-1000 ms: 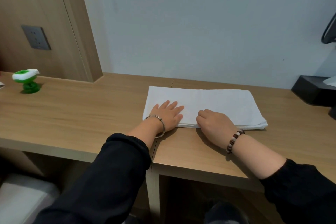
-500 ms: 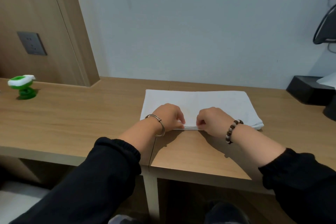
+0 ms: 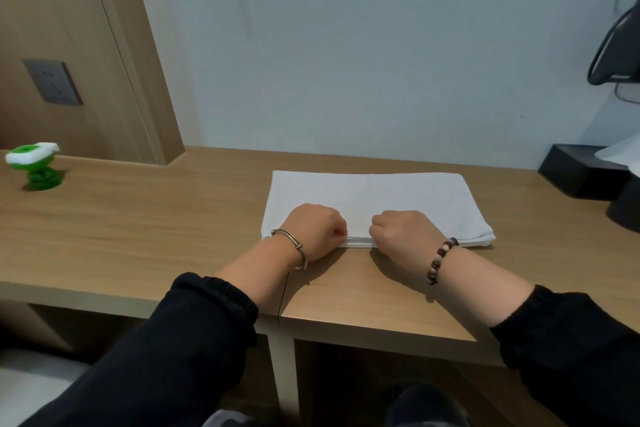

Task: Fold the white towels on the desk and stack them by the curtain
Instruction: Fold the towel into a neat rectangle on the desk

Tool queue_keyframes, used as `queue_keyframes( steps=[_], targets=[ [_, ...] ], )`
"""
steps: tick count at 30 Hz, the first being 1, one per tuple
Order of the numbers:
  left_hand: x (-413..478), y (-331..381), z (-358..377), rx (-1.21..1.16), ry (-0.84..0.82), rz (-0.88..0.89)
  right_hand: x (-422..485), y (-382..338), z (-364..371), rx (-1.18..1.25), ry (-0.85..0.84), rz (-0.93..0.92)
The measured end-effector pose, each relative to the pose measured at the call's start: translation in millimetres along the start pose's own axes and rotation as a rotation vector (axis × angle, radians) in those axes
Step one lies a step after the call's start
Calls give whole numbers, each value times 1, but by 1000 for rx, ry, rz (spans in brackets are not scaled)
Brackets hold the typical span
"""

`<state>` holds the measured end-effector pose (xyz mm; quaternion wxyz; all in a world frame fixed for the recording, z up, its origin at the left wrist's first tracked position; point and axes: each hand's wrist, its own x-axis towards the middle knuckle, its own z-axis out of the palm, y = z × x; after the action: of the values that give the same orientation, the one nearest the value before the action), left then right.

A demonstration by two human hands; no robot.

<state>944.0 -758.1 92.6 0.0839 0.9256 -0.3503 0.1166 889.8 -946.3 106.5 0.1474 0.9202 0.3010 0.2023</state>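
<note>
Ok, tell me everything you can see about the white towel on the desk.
The towel is plain white, soft-looking cloth, folded into a long flat rectangle with several layers showing along its near edge. It lies on the wooden desk, its long side running along the wall. The left hand and right hand pinch the near edge side by side, fingers curled. Its right near corner looks slightly rumpled.

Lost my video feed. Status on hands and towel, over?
Left hand, right hand pinch near edge of white towel. Folded, flat on desk. Nothing blocking.
</note>
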Motion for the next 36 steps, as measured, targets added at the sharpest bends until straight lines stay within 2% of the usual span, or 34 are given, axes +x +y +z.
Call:
queue_keyframes(
  steps=[5,15,20,27,30,33,36],
  targets=[
    [0,5,3,144,-15,93,-3,-3,6,9,-23,-37],
    [-3,15,0,358,-131,191,-6,12,17,88,-203,77],
    [-5,23,-2,289,-100,70,-25,18,17,74,-181,248],
    [20,27,3,133,-33,-305,-22,-2,18,203,-85,188],
    [30,25,19,58,-12,-307,-19,-5,16,357,-43,244],
    [37,27,36,-23,-127,-303,-23,2,12,561,-31,368],
    [38,25,43,5,-201,-299,-31,16,8,711,-20,539]
  ],
)
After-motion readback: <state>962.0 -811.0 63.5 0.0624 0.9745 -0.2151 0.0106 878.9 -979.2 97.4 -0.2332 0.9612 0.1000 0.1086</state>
